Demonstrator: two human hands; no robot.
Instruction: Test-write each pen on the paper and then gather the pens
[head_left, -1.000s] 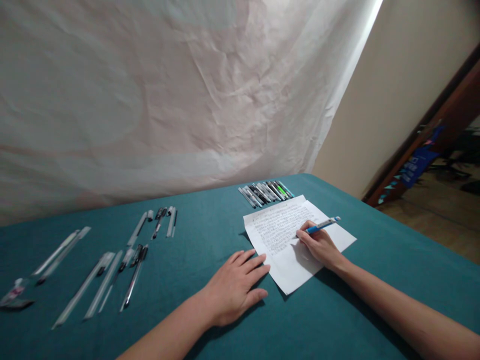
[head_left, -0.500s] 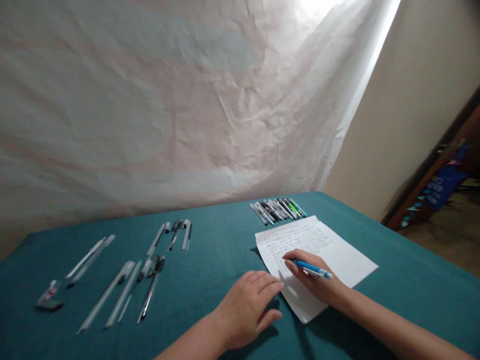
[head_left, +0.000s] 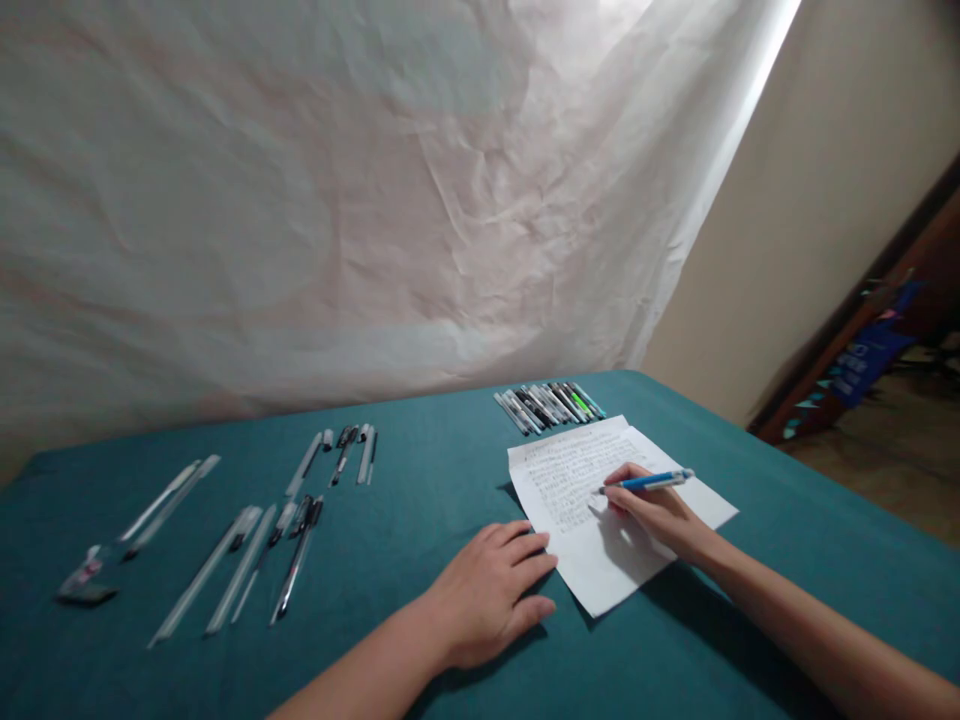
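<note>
A white sheet of paper (head_left: 675, 505) covered in small handwriting lies on the teal table (head_left: 420, 480). My right hand (head_left: 656, 512) rests on the sheet, fingers closed round a blue pen (head_left: 649, 482) whose tip touches the written lines. My left hand (head_left: 491, 590) lies flat on the tablecloth with fingers stretched out, its fingertips at the paper's left edge.
A row of several pens (head_left: 547, 405) lies just beyond the paper. More pens and clear sleeves (head_left: 247, 560) are spread over the left half, with another small group (head_left: 341, 455) behind them. A creased white sheet (head_left: 375, 200) hangs behind the table.
My right hand has moved up and to the right on the sheet, and the pen now points left with its tip on the writing. The left hand has stayed flat in place.
</note>
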